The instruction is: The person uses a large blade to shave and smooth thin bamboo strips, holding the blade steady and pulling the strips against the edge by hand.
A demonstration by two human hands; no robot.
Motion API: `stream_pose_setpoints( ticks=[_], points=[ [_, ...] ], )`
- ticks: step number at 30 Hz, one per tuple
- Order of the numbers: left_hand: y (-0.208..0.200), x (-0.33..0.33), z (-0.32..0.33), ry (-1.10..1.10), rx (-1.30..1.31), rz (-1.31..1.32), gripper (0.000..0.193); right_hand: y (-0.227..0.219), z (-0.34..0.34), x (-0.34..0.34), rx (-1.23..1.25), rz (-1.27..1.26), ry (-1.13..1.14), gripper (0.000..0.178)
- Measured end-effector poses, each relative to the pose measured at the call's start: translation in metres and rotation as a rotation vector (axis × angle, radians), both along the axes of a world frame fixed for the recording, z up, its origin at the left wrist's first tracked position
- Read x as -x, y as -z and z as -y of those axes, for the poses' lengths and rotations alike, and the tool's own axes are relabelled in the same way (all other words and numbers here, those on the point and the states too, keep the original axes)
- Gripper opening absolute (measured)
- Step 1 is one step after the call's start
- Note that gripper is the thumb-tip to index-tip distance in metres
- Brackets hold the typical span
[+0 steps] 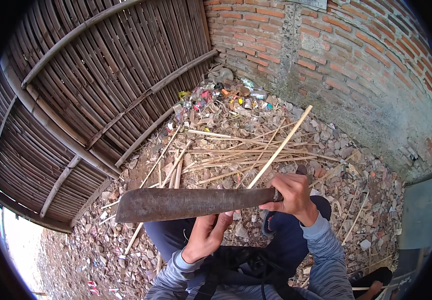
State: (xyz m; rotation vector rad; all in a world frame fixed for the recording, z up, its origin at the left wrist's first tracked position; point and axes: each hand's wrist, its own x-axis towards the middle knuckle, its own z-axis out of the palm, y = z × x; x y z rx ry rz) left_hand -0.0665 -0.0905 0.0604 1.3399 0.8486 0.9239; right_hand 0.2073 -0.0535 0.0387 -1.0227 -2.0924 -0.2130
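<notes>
My right hand (292,196) is wrapped round the handle of a machete (191,204). Its wide, dark, rust-stained blade lies level across my view, with the blunt tip to the left. Below the blade's middle, my left hand (208,237) is closed, thumb and fingers pinched together, its fingertips partly hidden by the blade. A long pale bamboo strip (282,146) slants from the upper right down behind the machete. Its line leads to my left thumb, where I appear to grip its near end.
Thin bamboo strips (246,157) lie piled on the rubble ground (371,200) ahead. Litter (226,95) gathers in the far corner. A bamboo-slat wall (106,75) bounds the left, a brick wall (326,50) the back and right. Part of another person (376,285) shows at lower right.
</notes>
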Motion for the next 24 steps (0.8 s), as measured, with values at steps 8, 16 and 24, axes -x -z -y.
stream_pose_setpoints(
  ticks=[8, 16, 24],
  points=[
    [0.007, -0.004, 0.001, -0.088, -0.185, -0.103, 0.017, -0.006, 0.001, 0.003, 0.009, 0.006, 0.059, 0.066],
    [0.009, -0.008, -0.004, -0.111, -0.308, -0.156, 0.015, 0.001, -0.001, 0.005, 0.051, -0.081, -0.021, 0.065],
    [0.010, -0.005, -0.003, -0.132, -0.302, -0.162, 0.016, -0.006, -0.007, 0.003, 0.041, -0.008, 0.019, 0.063]
  ],
)
